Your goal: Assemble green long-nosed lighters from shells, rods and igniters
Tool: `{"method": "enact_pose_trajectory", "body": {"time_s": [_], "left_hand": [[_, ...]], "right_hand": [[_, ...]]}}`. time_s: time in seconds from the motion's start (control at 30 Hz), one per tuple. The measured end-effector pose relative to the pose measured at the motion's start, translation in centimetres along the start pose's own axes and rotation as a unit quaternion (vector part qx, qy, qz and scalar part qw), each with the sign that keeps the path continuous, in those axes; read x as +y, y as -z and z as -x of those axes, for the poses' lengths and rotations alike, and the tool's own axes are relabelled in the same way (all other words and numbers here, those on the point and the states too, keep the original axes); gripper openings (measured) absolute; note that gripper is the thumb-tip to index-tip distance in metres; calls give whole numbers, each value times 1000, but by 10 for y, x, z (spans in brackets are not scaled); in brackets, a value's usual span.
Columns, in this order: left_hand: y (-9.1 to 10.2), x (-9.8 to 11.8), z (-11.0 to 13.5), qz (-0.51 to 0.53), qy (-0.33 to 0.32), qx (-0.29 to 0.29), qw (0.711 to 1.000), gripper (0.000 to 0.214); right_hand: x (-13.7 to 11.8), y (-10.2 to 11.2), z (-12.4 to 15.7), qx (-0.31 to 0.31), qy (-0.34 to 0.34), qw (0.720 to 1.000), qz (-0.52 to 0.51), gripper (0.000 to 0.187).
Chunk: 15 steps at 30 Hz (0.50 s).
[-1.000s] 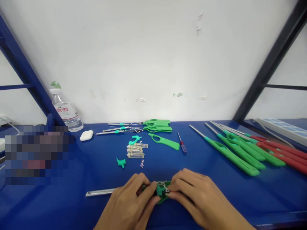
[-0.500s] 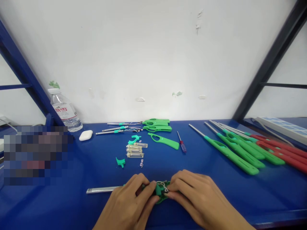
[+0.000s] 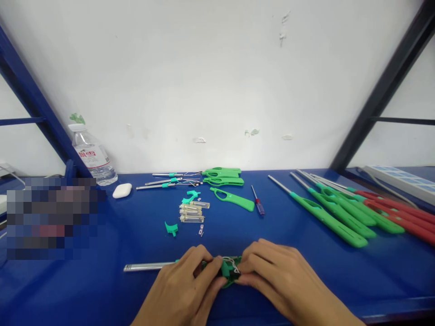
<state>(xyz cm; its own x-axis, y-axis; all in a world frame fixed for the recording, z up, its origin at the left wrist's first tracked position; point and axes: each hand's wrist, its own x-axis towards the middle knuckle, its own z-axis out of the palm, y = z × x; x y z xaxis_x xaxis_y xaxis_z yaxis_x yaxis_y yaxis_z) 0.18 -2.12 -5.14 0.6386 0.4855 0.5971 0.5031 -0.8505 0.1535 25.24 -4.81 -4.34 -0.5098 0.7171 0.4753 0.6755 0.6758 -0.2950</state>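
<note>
Clearly, curled fingers (image 3: 256, 262) face inward.

Shiny metal tube (image 3: 147, 267), smooth glossy blue tabletop (image 3: 95, 294)

The head camera looks forward, down across the table (image 3: 136, 231).

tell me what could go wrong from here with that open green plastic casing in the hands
The thin white wires loop up in the open green plastic casing, close to the right hand, so they might get pinched.
The long silver metal tube juts out past the left hand; a knock on it could jar the casing.
The small pale flat pieces lie loose on the blue tabletop, so a stray hand may scatter them.
</note>
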Motion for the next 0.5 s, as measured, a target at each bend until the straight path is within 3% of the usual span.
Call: {"method": "enact_pose_trajectory", "body": {"time_s": [0.2, 0.33, 0.5], "left_hand": [[1, 0, 1, -4, -1, -9, 1000, 24], [0, 0, 1, -7, 0, -10, 1000, 23], [0, 0, 2, -9, 3, -12, 1000, 24]], "right_hand": [[-1, 1, 1, 1, 5, 1000, -7, 18], [-5, 3, 2, -15, -27, 999, -23, 14], [-6, 6, 2, -33, -41, 998, -34, 20]]}}
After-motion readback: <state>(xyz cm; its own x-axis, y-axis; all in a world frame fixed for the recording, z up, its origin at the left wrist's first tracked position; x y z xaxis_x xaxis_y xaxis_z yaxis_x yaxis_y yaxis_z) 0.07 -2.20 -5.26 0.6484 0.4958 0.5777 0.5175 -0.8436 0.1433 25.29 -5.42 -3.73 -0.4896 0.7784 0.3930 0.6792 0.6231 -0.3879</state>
